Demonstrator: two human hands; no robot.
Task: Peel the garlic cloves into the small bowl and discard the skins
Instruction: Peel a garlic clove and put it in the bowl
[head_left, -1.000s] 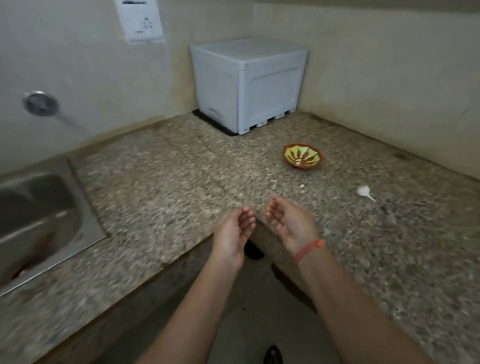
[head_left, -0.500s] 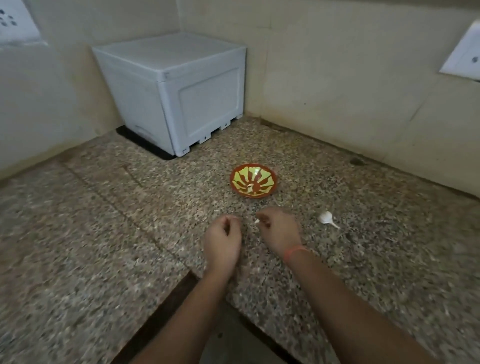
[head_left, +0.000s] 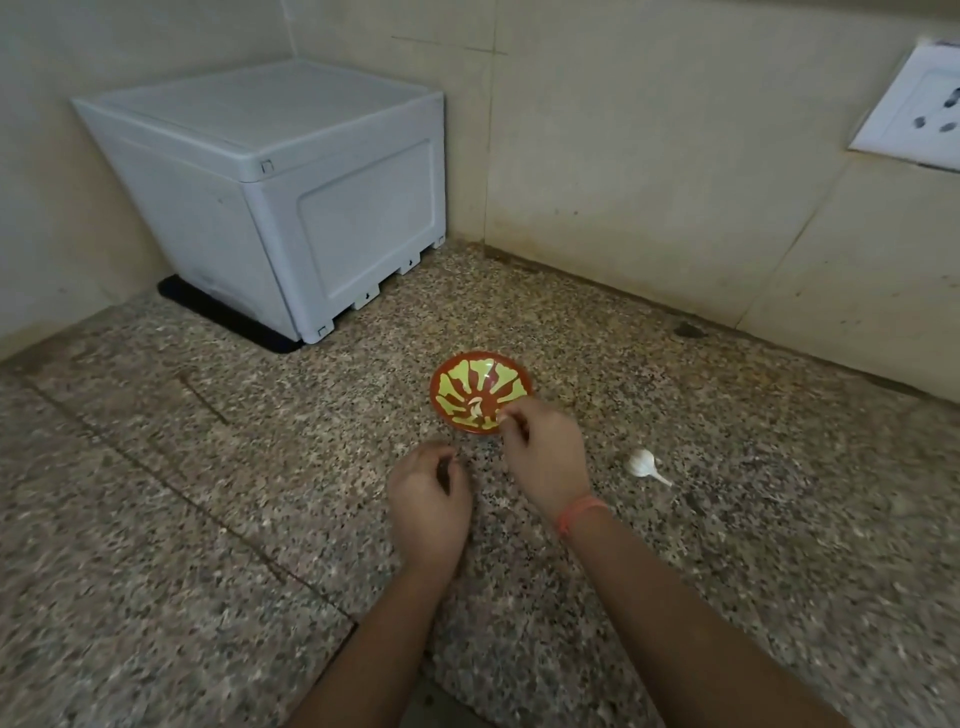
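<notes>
Toward the back corner of the speckled desk, small bowl with one pale clove inside, well apart from the white box against the walls. Over the bowl's near rim, right hand, grip pinched on a small garlic piece. Just beside, left hand, grip curled, contents impossible to tell. Rightward, near, garlic bulb; desk's front edge beneath both forearms.

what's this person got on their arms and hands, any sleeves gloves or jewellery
No sleeves or gloves are in view: both arms are bare down to the left hand and the right hand. The right wrist wears a thin orange-red band, which looks like a thread or cord bracelet. The left wrist is bare, and no watch or rings show.
</notes>
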